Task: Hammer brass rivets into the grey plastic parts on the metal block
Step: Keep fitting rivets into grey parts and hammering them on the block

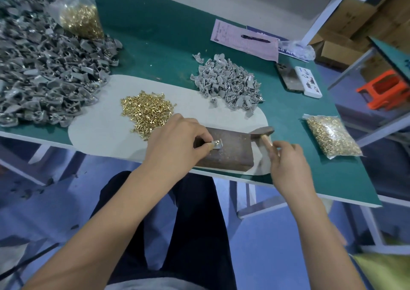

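The left hand (177, 143) is pinching a grey plastic part (216, 144), brass rivet seated, on the metal block (228, 150); the right hand (288, 163) is gripping the hammer (263, 132) handle, so striking squarely looks next

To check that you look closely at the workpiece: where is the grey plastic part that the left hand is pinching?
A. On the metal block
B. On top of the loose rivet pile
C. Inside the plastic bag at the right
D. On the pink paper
A: the left hand pinches the grey plastic part flat on the metal block, near its left end.
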